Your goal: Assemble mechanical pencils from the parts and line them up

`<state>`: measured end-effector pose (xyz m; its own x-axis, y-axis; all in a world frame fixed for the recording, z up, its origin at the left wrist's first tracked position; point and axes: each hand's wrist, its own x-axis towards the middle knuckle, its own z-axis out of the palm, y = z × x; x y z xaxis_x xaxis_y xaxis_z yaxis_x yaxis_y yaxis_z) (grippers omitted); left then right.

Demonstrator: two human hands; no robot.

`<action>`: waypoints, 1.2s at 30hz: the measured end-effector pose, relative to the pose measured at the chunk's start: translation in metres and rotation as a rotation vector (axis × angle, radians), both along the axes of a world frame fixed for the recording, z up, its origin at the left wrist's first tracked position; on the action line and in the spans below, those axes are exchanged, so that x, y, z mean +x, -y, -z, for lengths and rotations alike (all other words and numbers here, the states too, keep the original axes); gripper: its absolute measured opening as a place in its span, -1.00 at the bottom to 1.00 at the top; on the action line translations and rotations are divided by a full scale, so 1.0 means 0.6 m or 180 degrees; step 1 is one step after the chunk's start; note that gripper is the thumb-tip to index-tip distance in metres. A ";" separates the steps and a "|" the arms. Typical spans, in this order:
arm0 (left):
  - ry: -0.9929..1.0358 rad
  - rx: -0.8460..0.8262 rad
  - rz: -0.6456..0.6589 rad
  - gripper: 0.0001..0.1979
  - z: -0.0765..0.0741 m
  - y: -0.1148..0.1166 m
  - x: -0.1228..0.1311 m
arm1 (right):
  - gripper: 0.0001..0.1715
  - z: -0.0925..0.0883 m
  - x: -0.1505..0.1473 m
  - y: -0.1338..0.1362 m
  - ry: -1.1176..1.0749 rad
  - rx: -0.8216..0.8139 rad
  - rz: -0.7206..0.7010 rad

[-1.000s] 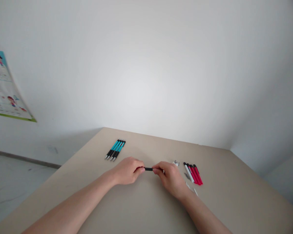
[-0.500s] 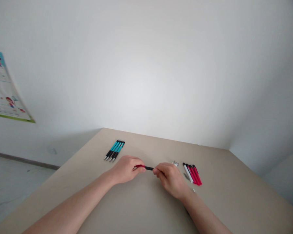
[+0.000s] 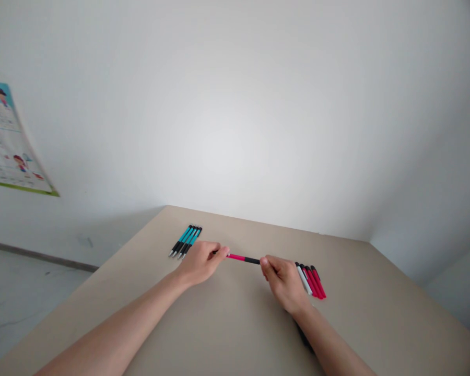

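Red and black are showing along the pen (image 3: 243, 258) that is lying across the gap between the two hands, above the middle of the table (image 3: 223, 329). Half a second ago mostly black was showing there; now a stretch of red barrel is appearing beside the black grip section, and the hands are standing wider apart.

The left hand (image 3: 201, 262) is pinching the pen's left end between thumb and fingers, while the right hand (image 3: 284, 282) is closing around the right end, past the black section. Its fingers are hiding that end, so whether a tip is fitted there I cannot tell. For the work in hand, this seems to be meaning that barrel and grip section are sitting together as one piece, though how tight the joint is I cannot judge.

The left hand is also coming nearer the teal pens (image 3: 188, 237) on the far left, partly covering their near ends. On the right, the right hand is hiding the spot where small pale pieces were showing; the white barrel (image 3: 305, 282) and the red barrels (image 3: 316, 282) are lying side by side just beyond it. Something dark (image 3: 304, 337) is now peeking out beside the right forearm.
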<state>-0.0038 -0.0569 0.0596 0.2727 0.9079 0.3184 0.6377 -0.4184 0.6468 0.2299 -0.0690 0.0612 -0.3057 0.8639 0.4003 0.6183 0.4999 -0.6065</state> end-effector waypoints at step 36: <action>0.2304 -0.3257 0.0493 -0.54 -0.009 -0.010 -0.005 | -0.44 0.007 0.005 -0.004 -0.0242 -0.0199 -0.0023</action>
<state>-0.0069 -0.0508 0.0649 0.4554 0.8009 -0.3888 -0.0078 0.4404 0.8978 0.2330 -0.0667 0.0570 -0.2828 0.8858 0.3680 0.5657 0.4639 -0.6818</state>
